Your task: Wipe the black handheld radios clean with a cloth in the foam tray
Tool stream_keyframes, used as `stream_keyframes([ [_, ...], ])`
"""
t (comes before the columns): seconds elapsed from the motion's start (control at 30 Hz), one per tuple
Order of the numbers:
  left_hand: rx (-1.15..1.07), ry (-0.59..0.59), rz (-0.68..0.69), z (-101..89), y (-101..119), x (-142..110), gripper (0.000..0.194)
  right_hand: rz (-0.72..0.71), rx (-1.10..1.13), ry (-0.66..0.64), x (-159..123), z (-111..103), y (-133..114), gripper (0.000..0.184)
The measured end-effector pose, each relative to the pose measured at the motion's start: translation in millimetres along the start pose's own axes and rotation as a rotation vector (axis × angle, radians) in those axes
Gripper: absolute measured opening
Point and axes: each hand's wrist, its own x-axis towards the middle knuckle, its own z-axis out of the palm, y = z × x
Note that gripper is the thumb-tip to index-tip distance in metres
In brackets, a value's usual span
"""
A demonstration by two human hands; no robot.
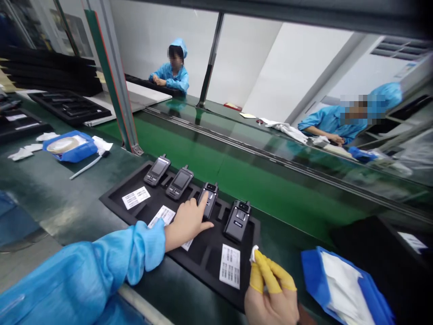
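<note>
A black foam tray (117, 198) holds several rugged handheld radios with stubby antennas. The two on the left, a radio (158, 170) and another radio (180, 181), lie screen up. The third radio (212, 198) and the rightmost radio (238, 221) lie back side up. My left hand (189, 221) reaches over the tray, its index finger stretched onto the third radio and its thumb apart, holding nothing. White barcode label sheets, such as this label sheet (230, 266), lie in the tray. Yellow finger cots cover fingers of my right hand (272, 289), which pinches a small white wipe (254, 253) beside the tray's right edge.
At right stands a blue container (311, 271) of white wipes. Another blue container (76, 155), with a tape roll, sits at left near a thin white-handled brush (88, 166). A metal post (113, 76) rises behind the tray. Beyond the green conveyor (209, 158) sit two co-workers in blue.
</note>
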Motion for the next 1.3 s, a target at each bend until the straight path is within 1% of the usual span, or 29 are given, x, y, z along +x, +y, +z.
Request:
stream_keyframes([
  [0.07,-0.051,0.01,-0.037,3.4,1,7,0.092,0.029,-0.002,0.012,-2,0,4,0.039],
  [0.13,-0.141,0.007,-0.069,-0.3,-2,11,0.095,0.048,0.005,0.021,-2,-1,7,0.038],
  [0.17,-0.208,-0.004,-0.091,-3.2,-3,13,0.093,0.054,0.015,0.02,-1,-2,9,0.037],
  [0.2,-0.289,-0.023,-0.12,-5.9,-4,16,0.087,0.059,0.028,0.017,-1,-3,10,0.036],
  [0.23,-0.382,-0.053,-0.154,-7.6,-4,19,0.076,0.061,0.04,0.011,-1,-3,11,0.035],
  [0.33,-0.7,-0.155,-0.263,-4.6,0,27,0.038,0.073,0.055,-0.025,-2,-5,13,0.032],
  [0.4,-0.899,-0.19,-0.328,2.9,6,30,0.028,0.083,0.045,-0.034,-3,-5,15,0.032],
  [0.53,-1.167,-0.198,-0.462,14.5,13,29,0.029,0.09,0.036,-0.023,-1,-7,15,0.035],
  [0.63,-1.279,-0.174,-0.531,13.9,10,24,0.036,0.095,0.042,-0.016,0,-8,15,0.039],
  [0.73,-1.34,-0.139,-0.575,10.2,4,18,0.039,0.108,0.051,-0.009,1,-8,15,0.043],
  [0.83,-1.334,-0.112,-0.631,7.2,-1,14,0.039,0.1,0.053,0.011,0,-9,16,0.044],
  [0.93,-1.279,-0.101,-0.665,1.6,-1,11,0.044,0.109,0.051,0.024,-2,-10,18,0.045],
  [1.07,-1.144,-0.148,-0.676,-10.4,8,-1,0.047,0.131,0.056,0.019,-2,-12,18,0.048],
  [1.13,-1.081,-0.188,-0.664,-12.2,14,-8,0.044,0.139,0.063,0.013,0,-12,17,0.048],
  [1.17,-1.01,-0.212,-0.617,-10.5,18,-11,0.041,0.143,0.066,0.008,1,-12,16,0.049],
  [1.23,-0.775,-0.255,-0.43,-1.2,25,-14,0.044,0.147,0.068,0.004,2,-13,15,0.049],
  [1.3,-0.445,-0.274,-0.178,15.0,32,-13,0.059,0.146,0.061,0.005,3,-13,16,0.051],
])
